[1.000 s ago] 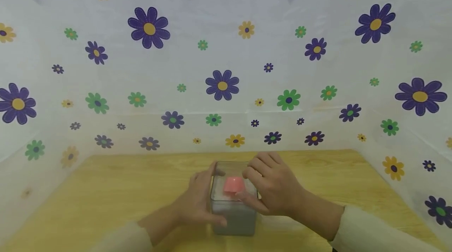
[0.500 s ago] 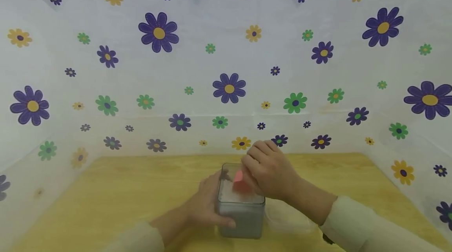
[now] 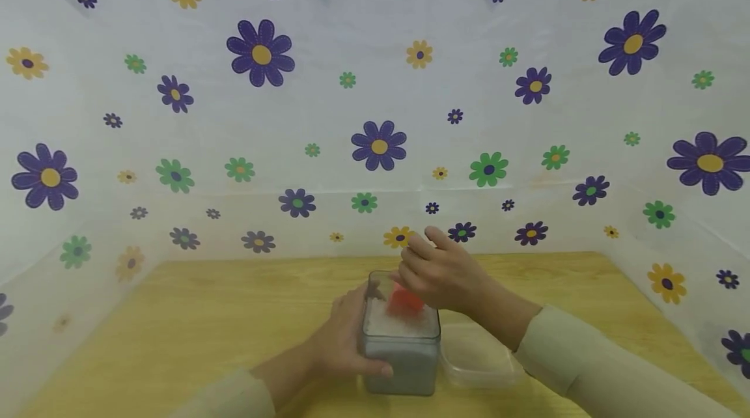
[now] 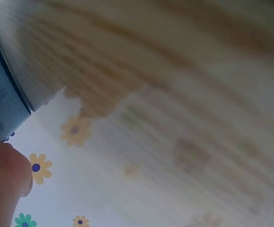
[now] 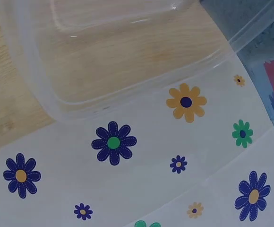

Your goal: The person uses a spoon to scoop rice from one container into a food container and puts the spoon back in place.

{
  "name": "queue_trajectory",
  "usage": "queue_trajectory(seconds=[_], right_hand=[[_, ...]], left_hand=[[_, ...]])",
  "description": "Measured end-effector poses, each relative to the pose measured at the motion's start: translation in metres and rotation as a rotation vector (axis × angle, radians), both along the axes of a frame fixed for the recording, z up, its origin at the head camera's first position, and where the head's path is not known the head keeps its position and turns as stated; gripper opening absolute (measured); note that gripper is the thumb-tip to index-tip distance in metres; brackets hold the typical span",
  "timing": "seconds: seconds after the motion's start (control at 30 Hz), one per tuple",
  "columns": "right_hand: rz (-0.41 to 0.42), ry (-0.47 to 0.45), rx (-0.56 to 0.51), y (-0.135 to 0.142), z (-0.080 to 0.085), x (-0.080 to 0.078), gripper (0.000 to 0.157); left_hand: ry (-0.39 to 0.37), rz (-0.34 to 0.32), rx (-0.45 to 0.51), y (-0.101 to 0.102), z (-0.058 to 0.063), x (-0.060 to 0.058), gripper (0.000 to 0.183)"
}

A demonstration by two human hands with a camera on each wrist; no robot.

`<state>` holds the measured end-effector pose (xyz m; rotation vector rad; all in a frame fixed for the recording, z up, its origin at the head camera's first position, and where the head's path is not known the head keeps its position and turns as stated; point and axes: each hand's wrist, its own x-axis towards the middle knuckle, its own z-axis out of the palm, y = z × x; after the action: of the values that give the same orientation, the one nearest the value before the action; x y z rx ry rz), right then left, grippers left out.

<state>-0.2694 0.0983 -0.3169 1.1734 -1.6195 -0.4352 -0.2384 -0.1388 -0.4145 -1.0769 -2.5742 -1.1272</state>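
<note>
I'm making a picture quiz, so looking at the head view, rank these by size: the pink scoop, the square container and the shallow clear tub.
1. square container
2. clear tub
3. pink scoop, partly hidden by the right hand

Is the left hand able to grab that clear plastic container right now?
Probably not easily: the left hand is gripping the square canister, which stands between it and the clear plastic container.

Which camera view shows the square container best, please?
The head view: it shows the square container from open top to base, with only parts hidden by the left hand and right hand. The left wrist view shows just a piece at its left edge; the right wrist view, a piece at its upper right.
</note>
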Motion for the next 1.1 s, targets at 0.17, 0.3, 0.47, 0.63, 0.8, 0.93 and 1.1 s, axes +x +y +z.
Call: queue_trajectory(seconds=[0.17, 0.3, 0.47, 0.63, 0.8, 0.93, 1.1], right_hand=[[-0.146, -0.201, 0.234, -0.012, 0.012, -0.002, 0.027], [-0.318, -0.402, 0.384, -0.025, 0.017, -0.005, 0.02], [-0.468, -0.686, 0.323, -0.027, 0.017, -0.007, 0.031], [-0.515, -0.787, 0.239, -0.023, 0.014, -0.009, 0.049], [-0.506, -0.84, 0.182, -0.022, 0.011, -0.01, 0.054], [-0.496, -0.808, 0.151, -0.019, 0.009, -0.011, 0.053], [-0.46, -0.741, 0.114, -0.013, 0.005, -0.011, 0.053]], left_hand=[[0.009, 0.021, 0.019, 0.001, -0.001, 0.003, 0.112], [-0.013, 0.043, -0.007, -0.004, -0.003, 0.003, 0.115], [-0.026, 0.047, -0.005, -0.003, -0.005, 0.0, 0.117], [-0.038, 0.043, -0.007, 0.001, -0.007, -0.002, 0.115], [-0.055, 0.055, 0.004, 0.0, -0.005, 0.001, 0.118], [-0.047, 0.06, -0.008, 0.001, -0.003, 0.001, 0.118], [-0.046, 0.051, -0.008, 0.004, -0.003, 0.002, 0.119]])
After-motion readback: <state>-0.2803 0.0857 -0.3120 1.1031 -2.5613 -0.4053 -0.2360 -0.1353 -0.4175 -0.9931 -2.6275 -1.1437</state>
